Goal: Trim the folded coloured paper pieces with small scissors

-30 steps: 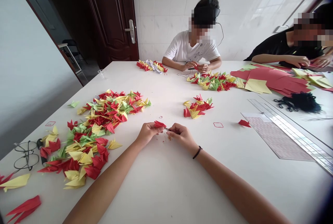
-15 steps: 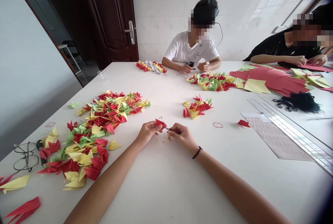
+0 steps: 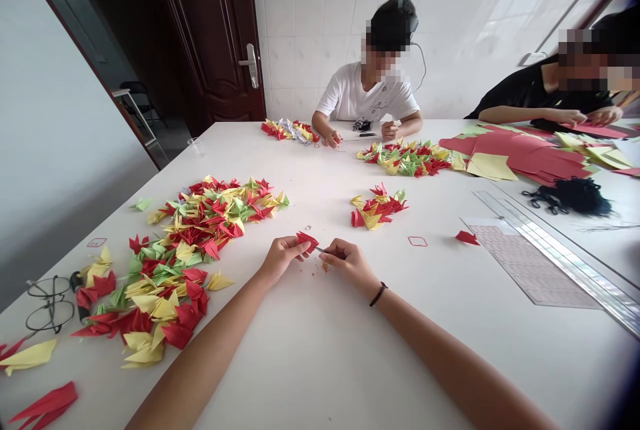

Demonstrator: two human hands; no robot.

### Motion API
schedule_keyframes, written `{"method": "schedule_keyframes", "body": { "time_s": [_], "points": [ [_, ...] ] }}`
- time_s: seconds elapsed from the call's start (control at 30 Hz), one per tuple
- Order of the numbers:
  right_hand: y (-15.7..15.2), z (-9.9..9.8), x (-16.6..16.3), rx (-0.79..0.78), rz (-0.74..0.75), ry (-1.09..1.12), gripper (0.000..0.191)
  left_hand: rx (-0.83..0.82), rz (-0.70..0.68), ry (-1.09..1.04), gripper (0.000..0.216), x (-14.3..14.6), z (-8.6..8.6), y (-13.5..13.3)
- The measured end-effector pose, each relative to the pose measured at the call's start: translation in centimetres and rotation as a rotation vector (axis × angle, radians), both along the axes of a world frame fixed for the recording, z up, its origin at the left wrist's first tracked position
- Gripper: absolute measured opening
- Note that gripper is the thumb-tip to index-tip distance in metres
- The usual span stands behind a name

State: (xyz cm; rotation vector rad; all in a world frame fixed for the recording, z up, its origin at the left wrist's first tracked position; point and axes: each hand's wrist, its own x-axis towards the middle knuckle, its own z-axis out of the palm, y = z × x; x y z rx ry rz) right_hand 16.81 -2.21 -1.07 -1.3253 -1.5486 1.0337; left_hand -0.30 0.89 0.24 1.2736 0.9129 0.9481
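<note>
A small red folded paper piece (image 3: 307, 241) is pinched by my left hand (image 3: 283, 258) above the middle of the table. My right hand (image 3: 353, 265) grips a thin metal tool (image 3: 321, 250) that looks like tweezers, its tip touching or very near the paper's right end. Most of the tool is hidden by the fingers. Orange-brown crumbs (image 3: 325, 268) lie on the table just below. To the left of my hands spreads a big pile of red, yellow and green folded paper cranes (image 3: 200, 223). Beyond my hands is a smaller crane cluster (image 3: 380, 209).
Glasses (image 3: 50, 303) lie at the left. On the right are a clear ruler (image 3: 565, 263), a patterned sheet (image 3: 525, 267), black thread (image 3: 575, 197) and stacked coloured paper (image 3: 515, 150). Two people sit across the white table, with another crane pile (image 3: 410, 158) between.
My hands stay almost in place; the red paper has tilted slightly and shows more of its face. Across the table, a person's hands have moved apart, one reaching toward the pile beside it.
</note>
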Motion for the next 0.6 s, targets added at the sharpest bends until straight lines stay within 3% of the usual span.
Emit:
{"method": "schedule_keyframes", "body": {
  "time_s": [0.43, 0.6],
  "points": [
    [-0.06, 0.21, -0.27, -0.006, -0.005, -0.056, 0.025, -0.017, 0.060, 0.128, 0.025, 0.57, -0.63, -0.13],
    [-0.30, 0.35, -0.52, -0.015, -0.003, -0.082, 0.023, 0.011, 0.034, 0.158, 0.020, 0.68, 0.01, -0.47]
  ]
}}
